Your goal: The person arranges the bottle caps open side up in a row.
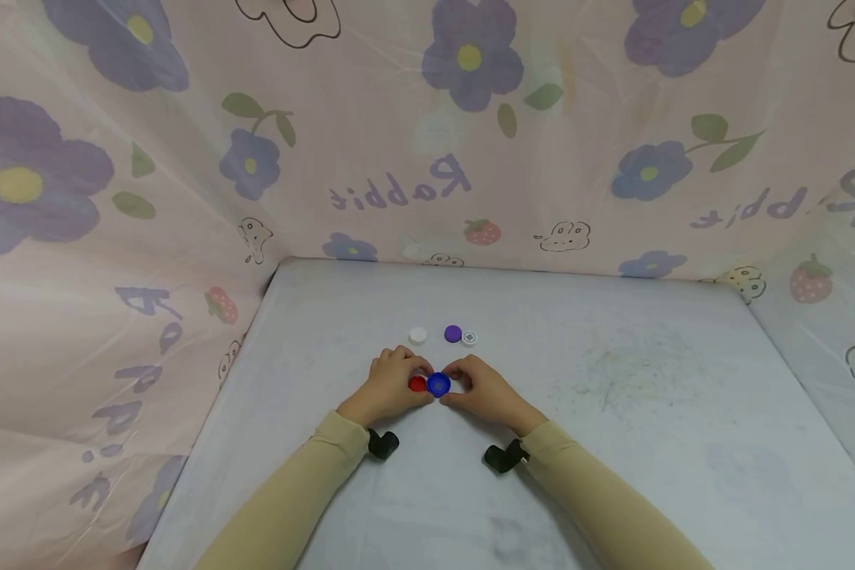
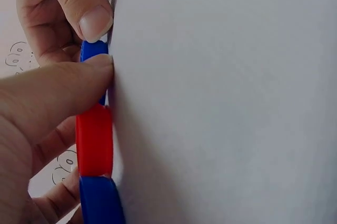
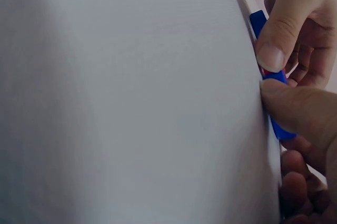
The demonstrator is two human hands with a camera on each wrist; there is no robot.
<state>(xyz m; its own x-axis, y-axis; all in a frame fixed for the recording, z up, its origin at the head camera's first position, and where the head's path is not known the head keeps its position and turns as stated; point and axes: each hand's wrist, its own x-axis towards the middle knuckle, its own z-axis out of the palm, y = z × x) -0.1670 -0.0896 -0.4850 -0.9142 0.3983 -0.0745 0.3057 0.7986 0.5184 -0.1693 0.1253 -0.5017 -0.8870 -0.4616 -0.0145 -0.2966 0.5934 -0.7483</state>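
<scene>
Both hands meet at a round blue cap (image 1: pixel 438 385) on the table. My left hand (image 1: pixel 388 384) pinches its left side between thumb and fingers, and my right hand (image 1: pixel 488 393) pinches its right side. A red cap (image 1: pixel 417 384) lies within the curve of the left hand, beside the blue one. In the left wrist view, the left thumb crosses the front of the blue cap (image 2: pixel 93 50), with the red cap (image 2: pixel 95 140) next to it and a second blue cap (image 2: pixel 101 200) beyond. The right wrist view shows both thumbs against the blue cap (image 3: pixel 283 126).
Behind the hands lie a white cap (image 1: pixel 417 336), a purple cap (image 1: pixel 453 333) and a small white piece with a grey pattern (image 1: pixel 469 338). The pale table (image 1: pixel 648 443) is enclosed by a flower-printed curtain (image 1: pixel 385 150) at the back and sides.
</scene>
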